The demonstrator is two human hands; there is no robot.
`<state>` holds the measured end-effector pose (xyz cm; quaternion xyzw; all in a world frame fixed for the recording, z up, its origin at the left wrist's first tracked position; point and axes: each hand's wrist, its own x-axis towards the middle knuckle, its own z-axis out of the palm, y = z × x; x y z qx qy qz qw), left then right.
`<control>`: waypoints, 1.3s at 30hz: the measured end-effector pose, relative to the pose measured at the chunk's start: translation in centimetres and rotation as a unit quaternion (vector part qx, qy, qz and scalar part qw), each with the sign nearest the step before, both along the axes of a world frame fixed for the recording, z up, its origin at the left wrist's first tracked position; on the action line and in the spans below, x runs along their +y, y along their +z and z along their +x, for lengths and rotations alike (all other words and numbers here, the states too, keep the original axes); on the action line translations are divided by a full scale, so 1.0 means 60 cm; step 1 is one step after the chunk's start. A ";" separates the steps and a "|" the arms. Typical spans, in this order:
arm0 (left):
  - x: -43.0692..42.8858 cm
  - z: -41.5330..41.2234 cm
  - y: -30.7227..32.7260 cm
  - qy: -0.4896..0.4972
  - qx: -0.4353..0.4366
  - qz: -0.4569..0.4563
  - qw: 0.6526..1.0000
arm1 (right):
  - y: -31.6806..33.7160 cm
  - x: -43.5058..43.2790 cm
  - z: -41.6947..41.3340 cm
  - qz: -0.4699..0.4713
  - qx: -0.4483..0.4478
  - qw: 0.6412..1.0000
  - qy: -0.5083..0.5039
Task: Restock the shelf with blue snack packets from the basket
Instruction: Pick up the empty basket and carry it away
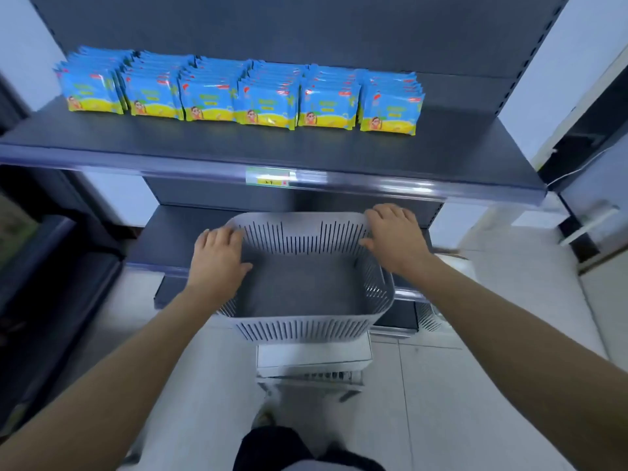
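The left hand grasps the basket by its left rim, and the right hand grasps its far right corner. Beyond, packets stand in six rows on the shelf.

Both arms outstretched, left grip and right grip curled on basket rim

This is a shop aisle. A dark metal shelf hangs on slotted uprights. A clear price strip along its front edge holds a yellow price label. Identical blue snack packets stand in six faced rows towards its back edge. A lower shelf sits above the pale tiled floor.
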<state>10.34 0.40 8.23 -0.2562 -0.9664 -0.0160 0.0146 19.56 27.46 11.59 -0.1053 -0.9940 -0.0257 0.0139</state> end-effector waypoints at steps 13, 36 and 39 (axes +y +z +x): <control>-0.016 -0.035 -0.107 0.143 -0.140 0.003 0.980 | -0.145 0.031 -0.004 -0.211 -0.073 0.959 -0.177; 0.041 -0.113 -0.096 0.319 -0.462 0.375 0.737 | -0.159 0.060 0.063 -0.677 0.183 0.536 -0.470; 0.081 -0.099 -0.082 0.296 -0.494 0.369 0.730 | -0.154 0.075 0.140 -0.708 0.213 0.453 -0.499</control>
